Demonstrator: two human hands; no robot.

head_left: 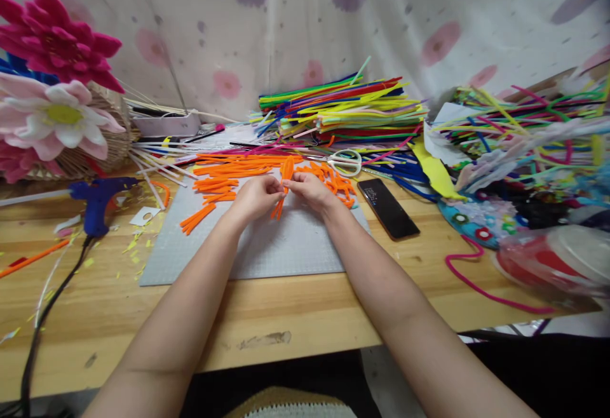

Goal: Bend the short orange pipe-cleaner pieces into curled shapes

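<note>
Both my hands meet over a grey cutting mat (267, 246) on the wooden table. My left hand (257, 197) and my right hand (309, 189) are closed in pinches on the same bent orange pipe cleaner piece (286, 173), which stands up between the fingertips and hangs down below them. Cut orange pipe cleaner pieces (223, 180) lie in piles on the mat behind and left of my hands, and more lie right of them (338, 183).
White-handled scissors (345, 162) lie behind my right hand, a black phone (388, 208) to its right. A blue glue gun (98, 199) with its cord rests at left. Stacks of coloured pipe cleaners (338, 113) fill the back and right. Pipe-cleaner flowers (52, 87) stand at far left.
</note>
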